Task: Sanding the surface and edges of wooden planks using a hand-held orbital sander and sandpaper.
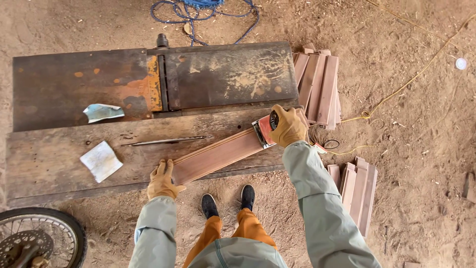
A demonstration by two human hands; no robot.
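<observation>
Sawdust and bare earth are seen all round a low bench [59, 164] of worn planks, with a rusted metal plate [74, 84] behind it and blue rope [198, 10] beyond. A reddish board [218, 155] is laid slantwise on the bench. Its near end is gripped by the gloved left hand [161, 181]; at its far end a sander [265, 130] (orange-bodied) is clasped by the gloved right hand [286, 128]. More boards are stacked at the right [320, 87].

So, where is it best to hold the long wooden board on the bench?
Probably at its near end, from the left, where the left hand already clamps it. The board lies flat and slanted, and the sander under the right hand occupies the far end.
</observation>
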